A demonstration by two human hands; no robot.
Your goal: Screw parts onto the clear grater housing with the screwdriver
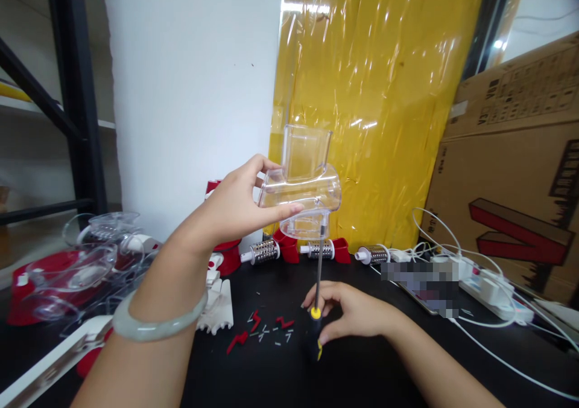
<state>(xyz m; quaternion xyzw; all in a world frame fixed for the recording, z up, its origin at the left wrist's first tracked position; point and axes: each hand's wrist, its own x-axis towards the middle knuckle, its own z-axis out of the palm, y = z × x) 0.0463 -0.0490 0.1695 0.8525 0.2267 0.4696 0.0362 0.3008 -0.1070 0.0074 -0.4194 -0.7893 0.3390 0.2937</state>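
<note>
My left hand (pixel 253 200) grips a clear plastic grater housing (pixel 307 181) in the air, its square chute pointing up. My right hand (pixel 344 311) is closed around the black and yellow handle of a screwdriver (pixel 319 269), held upright with its shaft pointing up. The screwdriver's tip reaches the underside of the clear housing at its right; whether a screw sits there is too small to tell. Below and to the left, several small screws (pixel 263 334) and red plastic pieces (pixel 238 340) lie on the black table (pixel 271 384).
Metal grater drums (pixel 265 252) with white ends lie along the back beside red plastic parts (pixel 284 248). More clear housings (pixel 90 263) pile up at left, near white plastic parts (pixel 221 308). A phone (pixel 420 290), power strip (pixel 497 299), cables and cardboard box (pixel 506 172) are at right.
</note>
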